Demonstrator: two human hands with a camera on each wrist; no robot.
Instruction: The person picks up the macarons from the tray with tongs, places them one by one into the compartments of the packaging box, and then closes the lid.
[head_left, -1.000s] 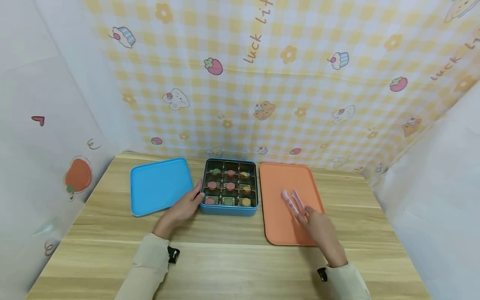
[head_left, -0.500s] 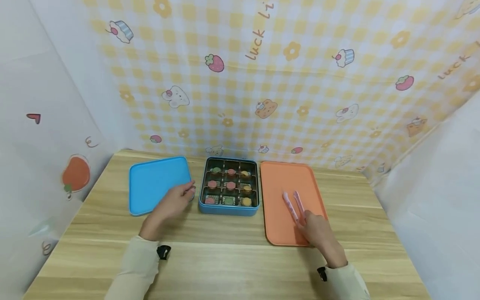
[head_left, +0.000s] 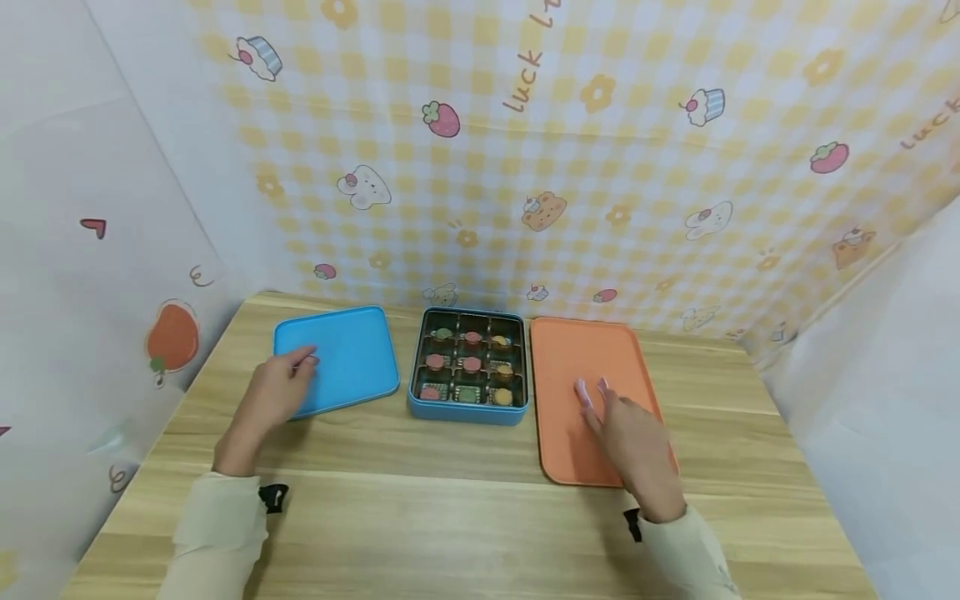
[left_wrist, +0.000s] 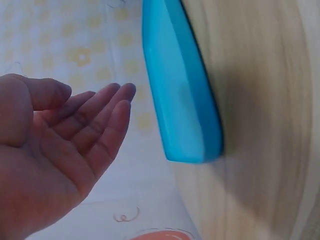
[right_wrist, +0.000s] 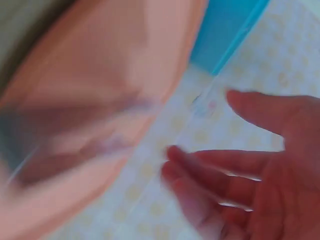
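Note:
In the head view my left hand (head_left: 273, 392) is over the left part of a blue tin lid (head_left: 360, 358). The left wrist view has that hand (left_wrist: 75, 145) palm up, fingers loosely bent and holding nothing, apart from the lid (left_wrist: 185, 100). Pink patterned tongs (head_left: 583, 395) lie on an orange tray (head_left: 558, 358), partly hidden under my right hand (head_left: 636, 442). In the right wrist view the right hand (right_wrist: 245, 170) has thumb and fingers spread, with a gap to the blurred tongs (right_wrist: 107, 147).
Between lid and tray stands a blue square tin (head_left: 468, 413). Its dark divided insert (head_left: 459, 321) holds several small round red, green and yellow sweets. A patterned cloth (head_left: 487, 167) hangs behind the wooden table (head_left: 420, 533).
My left hand has left the tin's side and moved left to the lid. My right hand has moved forward, covering more of the tongs, which stay in place on the tray.

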